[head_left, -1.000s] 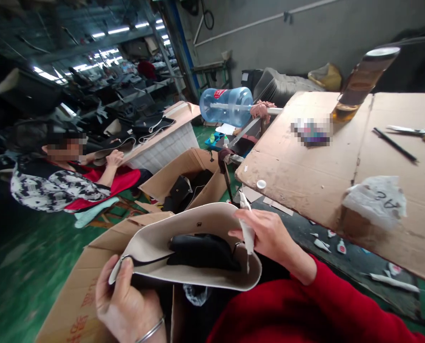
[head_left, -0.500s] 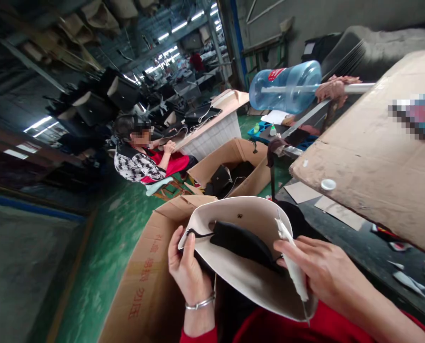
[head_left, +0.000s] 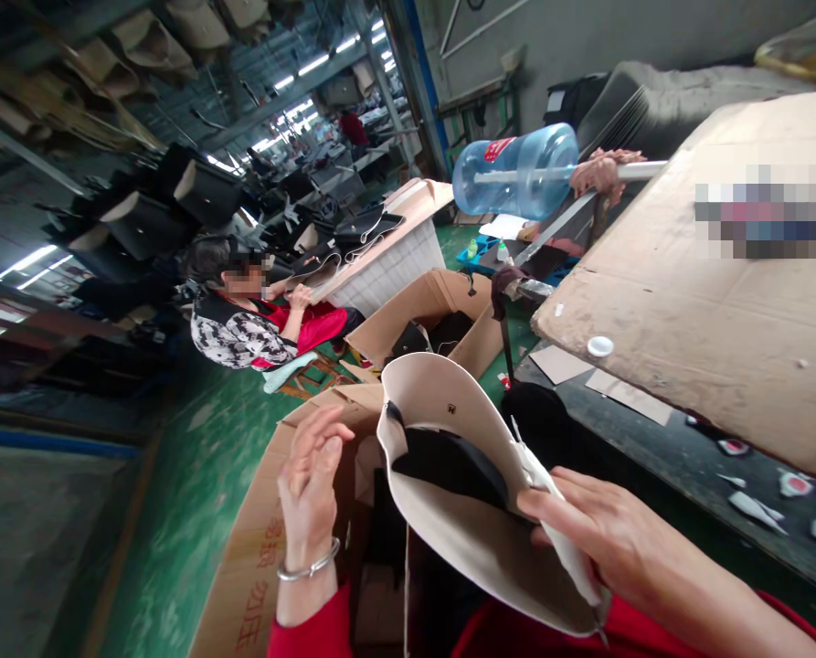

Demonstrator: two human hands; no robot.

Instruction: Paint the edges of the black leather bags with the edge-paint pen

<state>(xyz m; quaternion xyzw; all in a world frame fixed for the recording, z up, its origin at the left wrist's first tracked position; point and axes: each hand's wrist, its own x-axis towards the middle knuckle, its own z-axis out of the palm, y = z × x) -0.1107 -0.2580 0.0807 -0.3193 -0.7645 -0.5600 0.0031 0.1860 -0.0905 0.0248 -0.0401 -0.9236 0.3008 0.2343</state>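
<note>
A bag (head_left: 441,539) with a beige inside is tilted in front of me, its wide mouth towards me. A black piece (head_left: 449,461) lies within it, and a small dark fitting shows on the inner wall. My right hand (head_left: 599,525) pinches the bag's right side edge, thumb outside and some fingers hidden inside. Along that edge runs a pale, ragged strip. My left hand (head_left: 312,484), with a silver bangle at the wrist, is raised left of the bag and apart from it. Its fingers are loosely bent, holding nothing.
Below my left hand stands an open cardboard box (head_left: 263,521) with dark and beige pieces inside. Another box (head_left: 449,311) holds black bags. A seated co-worker (head_left: 257,320) works at a bench. At right are a cardboard-covered table (head_left: 654,274), a white lid (head_left: 600,347) and a blue bottle (head_left: 517,169).
My left hand has let go of the bag's left edge and black strap and moved left. The bag has turned more upright, still in my right hand. The view has shifted a little.
</note>
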